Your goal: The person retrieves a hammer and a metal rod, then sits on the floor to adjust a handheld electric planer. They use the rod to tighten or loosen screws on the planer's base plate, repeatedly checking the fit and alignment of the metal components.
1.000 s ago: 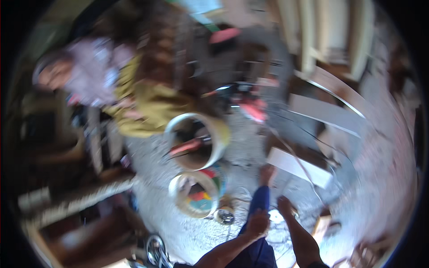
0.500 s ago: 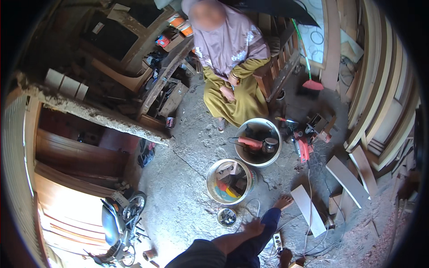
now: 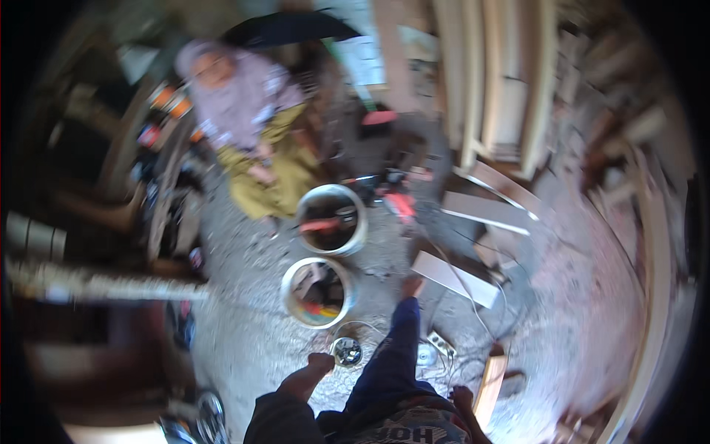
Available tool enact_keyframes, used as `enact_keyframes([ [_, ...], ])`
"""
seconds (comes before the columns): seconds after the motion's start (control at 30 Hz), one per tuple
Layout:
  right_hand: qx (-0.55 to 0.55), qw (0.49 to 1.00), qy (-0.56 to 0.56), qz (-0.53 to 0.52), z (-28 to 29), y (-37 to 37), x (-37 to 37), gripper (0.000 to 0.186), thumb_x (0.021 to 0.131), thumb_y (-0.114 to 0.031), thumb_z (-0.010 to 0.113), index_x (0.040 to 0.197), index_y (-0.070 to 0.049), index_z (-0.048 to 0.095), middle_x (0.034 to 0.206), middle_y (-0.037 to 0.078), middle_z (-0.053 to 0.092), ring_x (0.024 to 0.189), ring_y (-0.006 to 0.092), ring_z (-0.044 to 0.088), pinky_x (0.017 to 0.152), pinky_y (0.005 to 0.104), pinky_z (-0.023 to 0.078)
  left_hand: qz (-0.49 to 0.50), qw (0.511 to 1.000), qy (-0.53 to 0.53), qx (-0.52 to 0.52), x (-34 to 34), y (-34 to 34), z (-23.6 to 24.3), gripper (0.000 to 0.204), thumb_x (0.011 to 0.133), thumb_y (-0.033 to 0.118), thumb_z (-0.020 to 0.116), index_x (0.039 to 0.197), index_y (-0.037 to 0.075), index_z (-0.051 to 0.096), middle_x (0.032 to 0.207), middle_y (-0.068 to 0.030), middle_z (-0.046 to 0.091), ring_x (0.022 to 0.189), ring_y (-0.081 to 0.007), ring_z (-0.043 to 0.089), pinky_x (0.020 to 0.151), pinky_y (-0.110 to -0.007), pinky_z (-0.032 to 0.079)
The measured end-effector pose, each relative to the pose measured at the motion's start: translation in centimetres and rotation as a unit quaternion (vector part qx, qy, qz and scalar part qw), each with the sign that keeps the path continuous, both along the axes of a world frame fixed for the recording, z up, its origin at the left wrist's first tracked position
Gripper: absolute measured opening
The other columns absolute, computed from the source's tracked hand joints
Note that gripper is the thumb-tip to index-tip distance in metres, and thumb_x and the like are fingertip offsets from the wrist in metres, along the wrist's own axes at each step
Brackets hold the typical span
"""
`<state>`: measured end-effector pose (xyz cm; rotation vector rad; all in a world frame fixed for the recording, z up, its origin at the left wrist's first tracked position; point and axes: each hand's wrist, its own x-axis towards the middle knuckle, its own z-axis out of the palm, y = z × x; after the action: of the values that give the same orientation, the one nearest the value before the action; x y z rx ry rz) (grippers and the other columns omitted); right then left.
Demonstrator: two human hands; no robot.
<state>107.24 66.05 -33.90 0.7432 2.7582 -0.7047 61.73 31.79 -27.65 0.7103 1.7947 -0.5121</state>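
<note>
My left hand (image 3: 320, 363) is held out left of my blue-trousered leg (image 3: 392, 333), nearest a small tub of dark bits (image 3: 347, 351); blur hides its fingers. My right hand (image 3: 461, 396) is low on the other side, by a power strip (image 3: 441, 344) with cables and a wooden piece (image 3: 489, 388); its fingers are unclear too. Beyond the small tub stand a bucket of mixed items (image 3: 319, 294) and another bucket (image 3: 329, 216) holding a red-handled tool. My bare foot (image 3: 413, 285) is beside a pale board (image 3: 455, 277).
A person (image 3: 259, 126) in lilac and olive sits at the upper left, near a broom (image 3: 379, 118). Red tools (image 3: 399, 207) lie by the buckets. Boards (image 3: 495, 89) lean at upper right, others (image 3: 488, 211) lie below them. Part of a motorbike (image 3: 211, 414) shows at lower left.
The view has swung since half a second ago. My left hand has moved off my leg, out to the left. The other person is still seated.
</note>
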Motion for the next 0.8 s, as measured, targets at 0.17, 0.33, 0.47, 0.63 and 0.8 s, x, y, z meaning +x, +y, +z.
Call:
enact_keyframes([
  [0.17, -0.409, 0.69, 0.019, -0.596, 8.6, -3.0, -6.9, 0.026, 0.097, -0.021, 0.062, 0.108, 0.002, 0.066, 0.083, 0.013, 0.07, 0.066, 0.0193, 0.07, 0.053, 0.0323, 0.055, -0.097, 0.987, 0.073, 0.104, -3.0, 4.3, 0.2, 0.02, 0.087, 0.024, 0.065, 0.099, 0.017, 0.081, 0.108, -0.0109, 0.078, 0.107, -0.0288, 0.074, 0.085, -0.045, 0.056],
  [0.33, -0.413, 0.665, 0.036, -0.622, 8.6, -6.4, -5.2, 0.03, 0.096, -0.021, 0.061, 0.112, 0.004, 0.067, 0.085, 0.013, 0.071, 0.069, 0.0211, 0.07, 0.057, 0.0355, 0.057, -0.25, 0.927, 0.138, 0.242, -5.2, 8.3, -0.7, 0.018, 0.089, 0.026, 0.062, 0.103, 0.019, 0.071, 0.096, -0.0065, 0.07, 0.088, -0.033, 0.074, 0.068, -0.05, 0.058],
  [0.47, -0.37, 0.678, 0.004, -0.635, 7.3, -8.4, -4.0, 0.032, 0.093, -0.024, 0.061, 0.1, 0.006, 0.069, 0.081, 0.014, 0.07, 0.067, 0.0224, 0.069, 0.058, 0.038, 0.057, -0.291, 0.94, 0.019, 0.175, -5.8, 12.8, -0.6, 0.043, 0.086, 0.028, 0.066, 0.127, 0.019, 0.062, 0.125, -0.0095, 0.061, 0.102, -0.0338, 0.07, 0.075, -0.053, 0.059],
  [0.63, -0.237, 0.803, -0.076, -0.541, 3.5, -7.7, -4.6, 0.032, 0.094, -0.027, 0.056, 0.099, -0.001, 0.074, 0.096, 0.022, 0.074, 0.084, 0.0379, 0.074, 0.076, 0.0499, 0.057, -0.05, 0.972, -0.085, 0.212, -4.8, 16.8, -1.6, 0.054, 0.092, 0.029, 0.062, 0.142, 0.01, 0.056, 0.145, -0.0184, 0.056, 0.125, -0.0438, 0.06, 0.102, -0.057, 0.049],
  [0.8, -0.166, 0.853, -0.161, -0.469, -8.5, -3.3, -5.6, 0.021, 0.092, -0.021, 0.056, 0.097, -0.003, 0.067, 0.099, 0.024, 0.072, 0.096, 0.0449, 0.07, 0.084, 0.0561, 0.055, 0.023, 0.938, -0.036, 0.343, 1.2, 20.3, -5.3, 0.054, 0.095, 0.034, 0.063, 0.138, 0.001, 0.058, 0.14, -0.0249, 0.059, 0.131, -0.0485, 0.053, 0.109, -0.054, 0.045],
])
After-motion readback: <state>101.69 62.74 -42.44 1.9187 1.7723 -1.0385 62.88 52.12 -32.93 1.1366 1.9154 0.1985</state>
